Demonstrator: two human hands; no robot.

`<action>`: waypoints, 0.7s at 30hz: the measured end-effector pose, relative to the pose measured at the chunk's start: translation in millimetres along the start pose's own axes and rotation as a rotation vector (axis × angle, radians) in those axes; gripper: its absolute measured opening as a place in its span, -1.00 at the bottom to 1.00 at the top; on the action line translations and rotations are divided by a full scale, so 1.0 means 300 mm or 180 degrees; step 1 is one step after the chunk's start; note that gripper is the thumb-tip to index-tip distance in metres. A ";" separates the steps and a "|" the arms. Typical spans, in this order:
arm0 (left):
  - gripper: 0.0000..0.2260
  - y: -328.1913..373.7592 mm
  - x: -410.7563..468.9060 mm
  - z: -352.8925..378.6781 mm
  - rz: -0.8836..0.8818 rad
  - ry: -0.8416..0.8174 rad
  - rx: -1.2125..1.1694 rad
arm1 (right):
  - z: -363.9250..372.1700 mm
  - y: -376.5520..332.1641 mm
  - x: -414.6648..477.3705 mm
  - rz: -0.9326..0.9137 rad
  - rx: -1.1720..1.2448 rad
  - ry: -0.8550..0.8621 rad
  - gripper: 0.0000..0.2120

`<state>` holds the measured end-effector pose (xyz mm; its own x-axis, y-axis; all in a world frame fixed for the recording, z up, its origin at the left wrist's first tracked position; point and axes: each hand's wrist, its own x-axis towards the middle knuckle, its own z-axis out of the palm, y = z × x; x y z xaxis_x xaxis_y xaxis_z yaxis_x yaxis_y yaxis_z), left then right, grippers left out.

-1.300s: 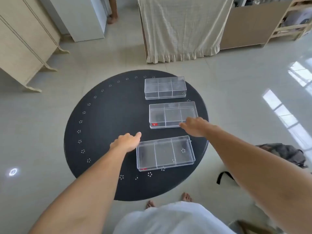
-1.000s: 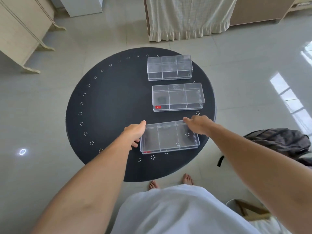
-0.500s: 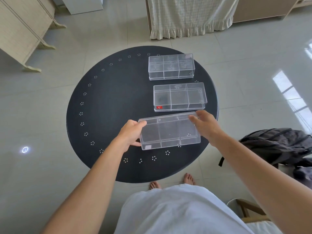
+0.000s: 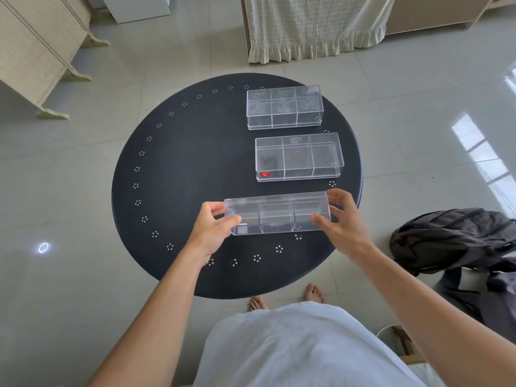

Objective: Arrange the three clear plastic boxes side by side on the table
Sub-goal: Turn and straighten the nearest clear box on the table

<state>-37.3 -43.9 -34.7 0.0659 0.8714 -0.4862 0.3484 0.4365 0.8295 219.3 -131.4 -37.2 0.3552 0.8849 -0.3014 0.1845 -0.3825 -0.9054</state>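
Three clear plastic boxes with inner dividers are over the round black table (image 4: pixel 181 169). The far box (image 4: pixel 284 107) and the middle box (image 4: pixel 298 156), which has a small red label, rest on the table's right half, one behind the other. The near box (image 4: pixel 276 213) is lifted off the table and tipped onto its long side. My left hand (image 4: pixel 213 227) grips its left end. My right hand (image 4: pixel 344 222) grips its right end.
A dark backpack (image 4: pixel 458 241) lies on the tiled floor right of the table. A wooden cabinet (image 4: pixel 36 51) stands at the far left. A cream cloth-draped piece of furniture (image 4: pixel 312 26) stands beyond the table. My bare feet (image 4: pixel 287 298) show at the table's near edge.
Both hands closed on the ends of the near box, lifted it off the table and tipped it up on its side. The other two boxes stayed put.
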 end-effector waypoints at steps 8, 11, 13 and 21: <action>-0.64 0.000 0.008 -0.020 -0.0264 -0.0215 -0.0114 | -0.003 0.021 0.033 0.0908 0.0450 -0.0205 -0.45; -0.62 0.027 0.014 -0.039 -0.0879 -0.0372 -0.0048 | -0.016 0.012 0.075 0.1571 0.0667 -0.0155 -0.32; -0.51 0.042 0.025 -0.042 -0.1249 -0.0427 0.0036 | -0.022 -0.005 0.096 0.1835 0.0605 -0.0252 -0.27; -0.65 0.055 0.041 -0.055 -0.1086 -0.0520 -0.0006 | -0.026 -0.027 0.092 0.1777 0.0960 -0.0315 -0.71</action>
<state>-46.1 -22.3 -22.5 0.0947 0.6287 -0.7719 0.3742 0.6960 0.6128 234.8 -106.0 -35.8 0.2344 0.6001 -0.7648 -0.2749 -0.7137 -0.6443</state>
